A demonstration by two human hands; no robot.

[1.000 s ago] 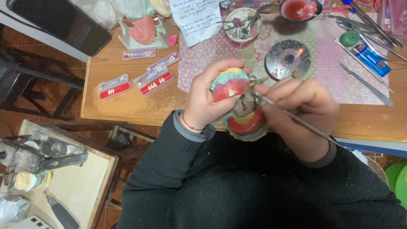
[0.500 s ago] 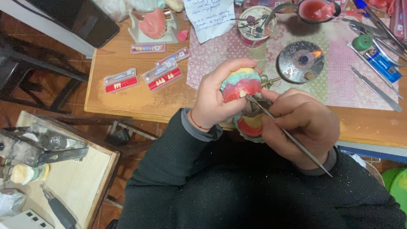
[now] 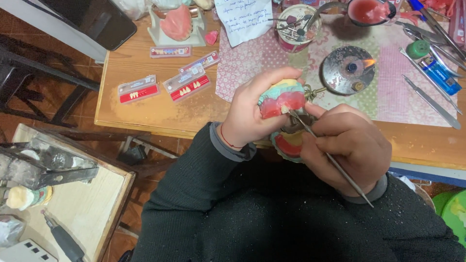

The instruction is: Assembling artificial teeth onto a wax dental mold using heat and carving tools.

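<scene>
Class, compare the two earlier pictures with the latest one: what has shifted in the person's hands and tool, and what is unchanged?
The left hand has tilted the multicoloured dental model so its pink wax gum faces up. The right hand has brought the thin metal instrument tip onto that wax. Nothing was picked up or released. The small burner stays lit on the wooden table.

Denture model (image 3: 282, 99) higher, tool tip (image 3: 291, 112) closer.
</scene>
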